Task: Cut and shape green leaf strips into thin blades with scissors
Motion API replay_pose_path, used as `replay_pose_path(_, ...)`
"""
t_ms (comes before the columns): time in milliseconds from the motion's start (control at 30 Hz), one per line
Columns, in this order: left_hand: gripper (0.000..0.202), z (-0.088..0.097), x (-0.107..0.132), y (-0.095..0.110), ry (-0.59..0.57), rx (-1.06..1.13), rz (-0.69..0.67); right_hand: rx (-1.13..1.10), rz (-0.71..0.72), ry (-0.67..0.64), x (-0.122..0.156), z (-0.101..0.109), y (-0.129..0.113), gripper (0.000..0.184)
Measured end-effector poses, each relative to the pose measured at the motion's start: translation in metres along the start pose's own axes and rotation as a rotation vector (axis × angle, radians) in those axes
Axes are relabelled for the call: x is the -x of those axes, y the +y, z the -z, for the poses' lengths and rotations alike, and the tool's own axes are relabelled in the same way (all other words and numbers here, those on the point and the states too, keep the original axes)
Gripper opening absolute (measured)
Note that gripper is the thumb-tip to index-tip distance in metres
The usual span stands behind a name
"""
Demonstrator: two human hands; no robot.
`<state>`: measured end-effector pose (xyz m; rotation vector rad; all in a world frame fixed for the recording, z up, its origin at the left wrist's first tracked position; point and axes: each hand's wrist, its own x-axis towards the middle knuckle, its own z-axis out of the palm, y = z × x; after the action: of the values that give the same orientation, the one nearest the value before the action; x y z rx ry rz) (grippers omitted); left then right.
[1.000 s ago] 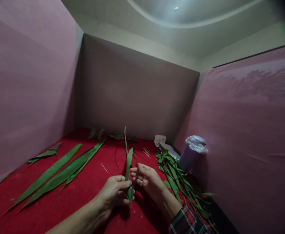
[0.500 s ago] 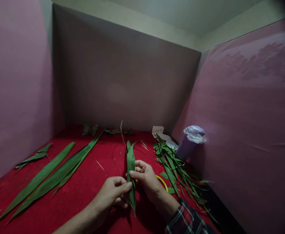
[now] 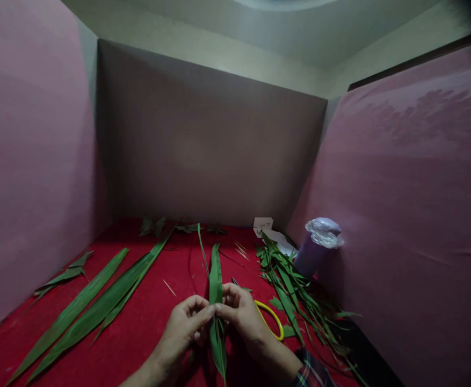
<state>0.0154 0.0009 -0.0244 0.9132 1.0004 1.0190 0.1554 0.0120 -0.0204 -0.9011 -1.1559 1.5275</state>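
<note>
A folded green leaf (image 3: 216,274) stands nearly upright between my hands, its lower tip pointing toward me. My left hand (image 3: 182,325) pinches its middle from the left, thumb in front. From the right, my right hand (image 3: 241,317) pinches the same spot, and the two thumbs meet there. A thin stem (image 3: 202,244) rises behind the leaf on its left side. Yellow-handled scissors (image 3: 274,321) lie just right of my right hand, partly hidden by it.
Long leaves (image 3: 98,306) lie on the red cloth (image 3: 138,344) at left. A pile of cut leaves (image 3: 299,290) lies at right, beside a purple plastic-topped cylinder (image 3: 318,250). Toothpicks (image 3: 241,250) and a white card (image 3: 262,226) are farther back. Pink walls stand either side.
My right hand has slid down the leaf, so both thumbs now meet at its middle. The leaf's upper part looks more closed. More of the scissors shows. The whole view has tilted up slightly.
</note>
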Motion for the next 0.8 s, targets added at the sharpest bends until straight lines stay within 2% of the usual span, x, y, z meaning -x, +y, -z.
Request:
replay_pose_path(200,0.034,0.003,0.0,0.003,0.071,0.01,-0.008,0.098,0.017,0.0,0.002,-0.007,0.002,0.043)
replay_pose_path(333,0.033,0.007,-0.005,-0.002,0.109,0.082,-0.016,0.233,0.049,0.122,0.002,-0.003,0.01,0.039)
replay_pose_path(433,0.035,0.007,-0.008,-0.003,0.149,0.081,-0.011,0.42,0.185,0.296,0.009,-0.001,0.008,0.04)
replay_pose_path(467,0.036,0.006,-0.008,-0.002,0.16,0.087,-0.005,0.562,0.272,0.343,0.011,0.0,0.005,0.039)
replay_pose_path(500,0.036,0.004,-0.009,-0.001,0.165,0.096,0.0,0.693,0.343,0.345,0.014,0.0,0.001,0.035)
replay_pose_path(567,0.034,0.0,-0.011,0.001,0.144,0.111,0.011,0.804,0.404,0.315,0.016,0.0,-0.007,0.027)
replay_pose_path(667,0.028,-0.007,-0.019,0.006,0.072,0.092,0.02,0.755,0.345,0.299,0.01,0.004,-0.018,0.012)
replay_pose_path(800,0.024,-0.015,-0.036,0.014,0.016,0.04,-0.025,0.656,0.252,0.275,-0.009,0.014,-0.024,0.019)
